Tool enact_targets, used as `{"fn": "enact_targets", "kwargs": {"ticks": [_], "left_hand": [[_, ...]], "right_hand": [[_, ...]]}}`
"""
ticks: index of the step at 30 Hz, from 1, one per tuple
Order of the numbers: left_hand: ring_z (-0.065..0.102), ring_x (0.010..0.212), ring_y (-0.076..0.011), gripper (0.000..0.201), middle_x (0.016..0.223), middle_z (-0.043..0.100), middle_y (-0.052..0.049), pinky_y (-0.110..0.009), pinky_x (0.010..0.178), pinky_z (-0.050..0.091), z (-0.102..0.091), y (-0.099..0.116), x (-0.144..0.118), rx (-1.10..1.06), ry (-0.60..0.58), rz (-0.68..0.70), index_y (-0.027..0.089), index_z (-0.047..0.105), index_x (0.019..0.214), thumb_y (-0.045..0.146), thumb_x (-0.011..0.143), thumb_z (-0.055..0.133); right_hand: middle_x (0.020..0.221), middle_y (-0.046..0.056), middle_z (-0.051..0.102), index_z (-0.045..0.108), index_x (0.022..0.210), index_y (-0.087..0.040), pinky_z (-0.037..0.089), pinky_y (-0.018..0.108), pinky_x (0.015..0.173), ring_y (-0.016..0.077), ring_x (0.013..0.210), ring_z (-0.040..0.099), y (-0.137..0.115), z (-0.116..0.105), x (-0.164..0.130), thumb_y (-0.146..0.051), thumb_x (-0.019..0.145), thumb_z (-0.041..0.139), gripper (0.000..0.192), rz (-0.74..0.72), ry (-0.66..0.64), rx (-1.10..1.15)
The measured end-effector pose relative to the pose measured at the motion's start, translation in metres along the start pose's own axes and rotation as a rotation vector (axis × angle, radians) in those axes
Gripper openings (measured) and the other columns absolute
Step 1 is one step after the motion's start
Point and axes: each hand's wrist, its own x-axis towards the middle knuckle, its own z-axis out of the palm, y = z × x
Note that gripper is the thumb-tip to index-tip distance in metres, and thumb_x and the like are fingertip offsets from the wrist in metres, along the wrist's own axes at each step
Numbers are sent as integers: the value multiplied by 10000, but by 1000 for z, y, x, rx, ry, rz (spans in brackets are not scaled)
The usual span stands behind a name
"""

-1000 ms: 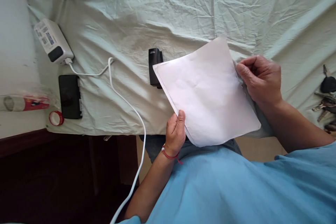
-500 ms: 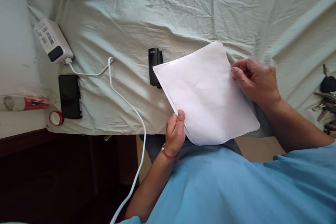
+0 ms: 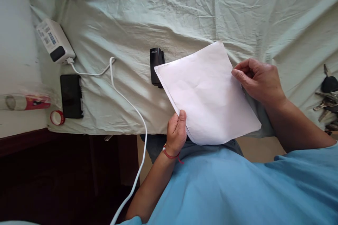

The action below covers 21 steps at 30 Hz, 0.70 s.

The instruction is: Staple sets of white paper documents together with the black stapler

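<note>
A small stack of blank white paper sheets is held at a slant over the table's front edge. My left hand, with a red string bracelet on the wrist, grips the left edge with the thumb on top; its other fingers are partly hidden. At the upper right edge, my right hand has thumb and curled fingers pinched on the sheets' side. Just past the paper's left corner lies a black stapler, partly covered by the sheets.
A pale green cloth covers the table. To the left are a white power bank with a white cable, a black phone, a red tape roll and a clear bottle. Keys lie far right.
My right thumb has straightened slightly and shifted a little left at the paper's edge. The sheets and my left hand stay nearly in place.
</note>
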Motion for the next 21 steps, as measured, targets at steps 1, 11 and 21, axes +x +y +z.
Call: {"fn": "enact_targets", "kwargs": {"ticks": [1,11,21], "left_hand": [[542,728,-182,714,699,574,2,-313,723,493,0,0,0,-2,-10,-4,231,560,722,888,1002,591],[780,1007,-287,583,995,854,-100,-370,935,603,1,9,3,65,-89,34,180,817,1015,750,1023,698],[683,841,-235,595,822,759,-49,-348,873,548,-1,4,3,60,-82,23,206,739,861,761,1053,641]], "right_hand": [[907,46,789,767,999,-289,565,437,776,232,708,650,1,1,0,-393,945,790,119,-20,18,-14],[1022,56,791,750,1101,-318,575,465,847,247,739,644,4,3,2,-370,948,753,162,-90,5,-82],[1004,61,793,763,1101,-305,576,461,841,236,722,628,4,4,2,-404,958,748,174,-67,18,-39]]}}
